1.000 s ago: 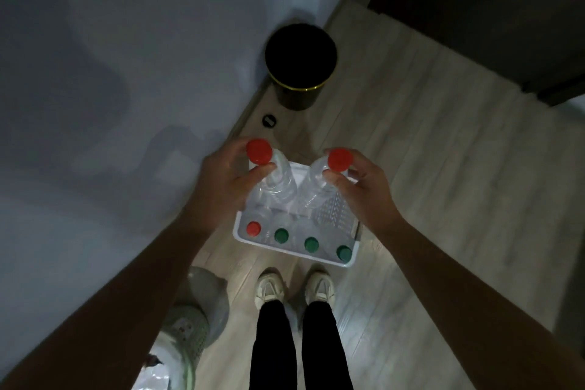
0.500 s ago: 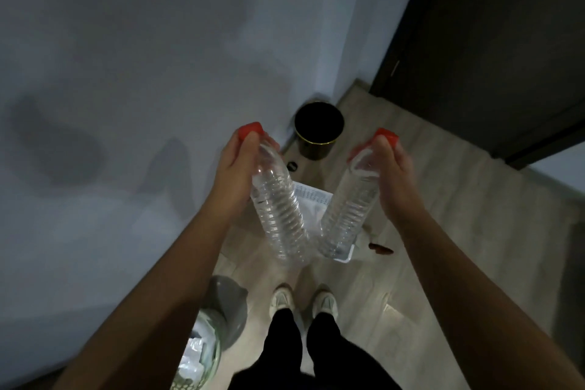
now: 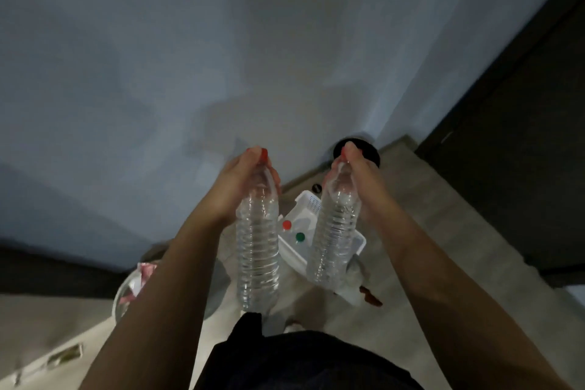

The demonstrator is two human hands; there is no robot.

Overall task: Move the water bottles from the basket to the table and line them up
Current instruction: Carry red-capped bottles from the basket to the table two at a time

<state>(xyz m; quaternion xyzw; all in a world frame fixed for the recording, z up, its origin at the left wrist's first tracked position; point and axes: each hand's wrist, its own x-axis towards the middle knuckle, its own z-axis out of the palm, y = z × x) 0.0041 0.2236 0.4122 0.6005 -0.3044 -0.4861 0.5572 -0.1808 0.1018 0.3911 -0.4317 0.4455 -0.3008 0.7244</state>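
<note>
My left hand (image 3: 236, 187) grips the neck of a clear water bottle (image 3: 258, 250) with a red cap, which hangs upright in the air. My right hand (image 3: 359, 181) grips the neck of a second clear red-capped bottle (image 3: 333, 239) the same way. Both bottles hang well above the white basket (image 3: 307, 203) on the floor. Between them, a red cap (image 3: 286, 224) and a green cap (image 3: 299, 236) of bottles in the basket show. The rest of the basket is hidden behind the held bottles.
A black round bin (image 3: 368, 149) stands by the wall behind the basket. A grey bin with a bag (image 3: 133, 290) sits at lower left. A pale surface (image 3: 41, 358) with small items lies at bottom left. A dark door (image 3: 522, 136) is on the right.
Both hands lifted the two bottles out of the basket and higher up. The bottles swung from tilted to hanging straight. The view rose and tilted up the wall.
</note>
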